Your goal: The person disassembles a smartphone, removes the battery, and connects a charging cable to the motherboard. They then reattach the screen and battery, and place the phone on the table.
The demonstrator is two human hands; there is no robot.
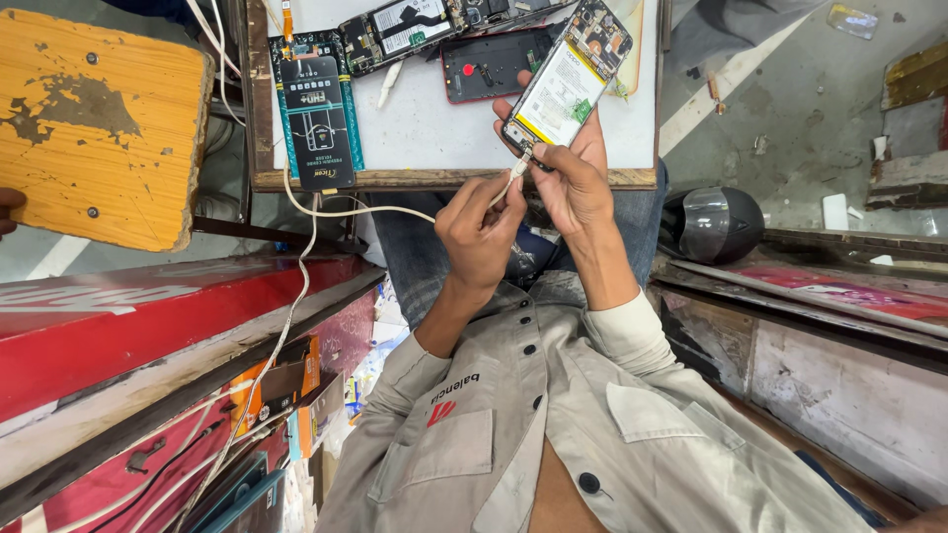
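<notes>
At centre frame, the right hand [573,183] grips an opened phone [565,81], fingers clamped; the left hand [481,232] pinches a white cable plug [517,168] at its port. Behind on the white surface [434,128] lie a black tester box [318,120] and a red phone frame [489,64].

White bench [434,128]: matt laminate top, scuffed and stained; edge strip bare wood, worn. Opened phone with yellow-white battery [565,81]: back off, glossy film on battery, metal shields and green board exposed. White cable [365,209]: smooth plastic sheath, metal plug tip. Red phone back cover [489,67]: smooth plastic, slight sheen. Black rectangular tester box [318,118]: matt plastic. Round yellow wooden stool seat [94,123], far left: lacquer chipped, rough patches. Beige shirt [553,415]: matt woven cloth, plastic buttons. Dark helmet [711,222], right: glossy shell.
</notes>
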